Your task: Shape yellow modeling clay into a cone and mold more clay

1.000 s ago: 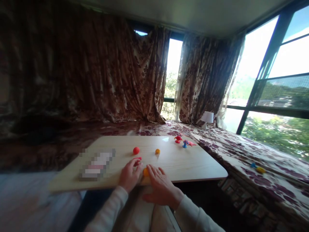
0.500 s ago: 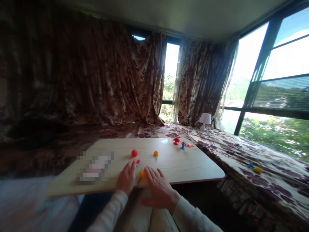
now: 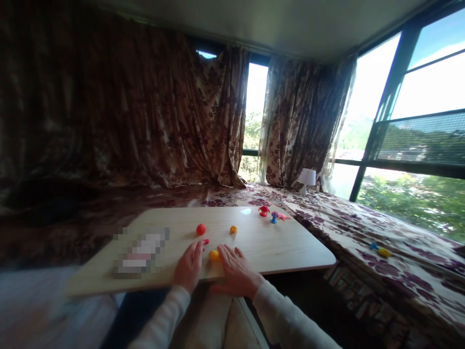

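Note:
My left hand (image 3: 189, 265) rests at the near edge of the table, its fingers curled. A small red toy (image 3: 206, 241) pokes out at its thumb side; most of it is hidden by the hand. Close by on the right, my right hand (image 3: 237, 272) is open, fingers stretched forward and thumb apart. Its fingertips are beside a yellow-orange toy (image 3: 214, 255), apparently touching it. Farther back on the table are a red ball (image 3: 201, 229) and a small orange-yellow toy (image 3: 233, 230).
Toward the table's (image 3: 298, 252) far right corner stand a red figure (image 3: 264, 211) and a blue figure (image 3: 274, 217), with a pink toy (image 3: 284, 216) beside them. A pixelated item (image 3: 141, 253) lies at left. On the patterned bedding are a yellow-and-blue toy (image 3: 384, 252) and a lamp (image 3: 307, 177).
My right hand has shifted slightly, leaving more of the yellow-orange toy showing. My left hand stays at the red toy. The whole view has moved a little.

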`<state>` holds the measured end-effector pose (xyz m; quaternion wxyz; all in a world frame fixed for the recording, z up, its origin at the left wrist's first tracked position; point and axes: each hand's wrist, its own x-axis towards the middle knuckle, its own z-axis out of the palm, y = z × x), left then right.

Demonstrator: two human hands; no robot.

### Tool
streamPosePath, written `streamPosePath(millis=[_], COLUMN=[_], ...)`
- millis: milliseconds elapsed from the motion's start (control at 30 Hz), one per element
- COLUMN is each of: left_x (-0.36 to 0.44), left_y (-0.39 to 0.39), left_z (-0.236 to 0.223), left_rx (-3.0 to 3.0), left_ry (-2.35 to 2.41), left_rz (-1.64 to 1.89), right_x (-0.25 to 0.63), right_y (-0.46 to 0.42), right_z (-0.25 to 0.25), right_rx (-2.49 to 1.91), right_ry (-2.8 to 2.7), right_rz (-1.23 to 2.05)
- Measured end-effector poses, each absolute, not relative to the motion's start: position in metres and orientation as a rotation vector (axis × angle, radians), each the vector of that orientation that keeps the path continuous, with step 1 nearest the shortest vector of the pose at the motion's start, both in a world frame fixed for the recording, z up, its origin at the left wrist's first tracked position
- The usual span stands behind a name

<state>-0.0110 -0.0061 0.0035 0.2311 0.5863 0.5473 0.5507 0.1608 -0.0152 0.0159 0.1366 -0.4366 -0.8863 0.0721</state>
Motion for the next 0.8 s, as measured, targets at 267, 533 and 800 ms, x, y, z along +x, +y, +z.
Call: streamPosePath(millis=[267, 533, 800], left_x=[-0.011, -0.013, -0.013], left_y=[-0.006, -0.003, 0.0], left_z=[0.001, -0.001, -0.003], left_rx=[1.597, 1.607, 1.673], left_ry=[1.491, 1.48, 1.479], left_rz=[1.509, 1.523, 1.499], right_x=[0.165, 0.158, 0.154], right_y=[-0.052, -0.02, -0.044], right_z=[0.014, 0.016, 0.002], right_rx=[-1.149, -1.297, -1.26], right_ry=[-2.672, -2.613, -2.647], right_rz=[0.263, 0.165, 0.156])
